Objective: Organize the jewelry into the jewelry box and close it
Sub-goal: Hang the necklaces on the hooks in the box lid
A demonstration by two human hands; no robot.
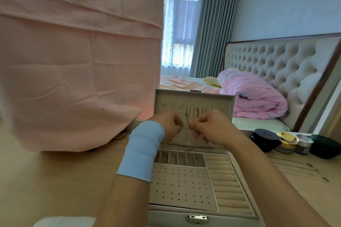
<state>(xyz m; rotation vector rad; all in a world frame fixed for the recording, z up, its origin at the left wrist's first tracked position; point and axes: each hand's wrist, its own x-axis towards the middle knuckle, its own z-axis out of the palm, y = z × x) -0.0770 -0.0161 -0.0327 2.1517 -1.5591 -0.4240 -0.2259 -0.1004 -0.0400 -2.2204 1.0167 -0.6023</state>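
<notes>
My left hand (169, 125) and right hand (212, 127) each pinch a fine necklace chain (186, 128) (barely visible) strung between them, just before the jewelry box lid (221, 101); light, limp, tangle-prone, I reckon, best held near its ends.

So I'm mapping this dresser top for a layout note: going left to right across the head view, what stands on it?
pink cloth → jewelry box → black jar → gold-lidded jar → silver jar → dark green case. The thin chains lying in front of the jars are left out, since they overlap them.
</notes>
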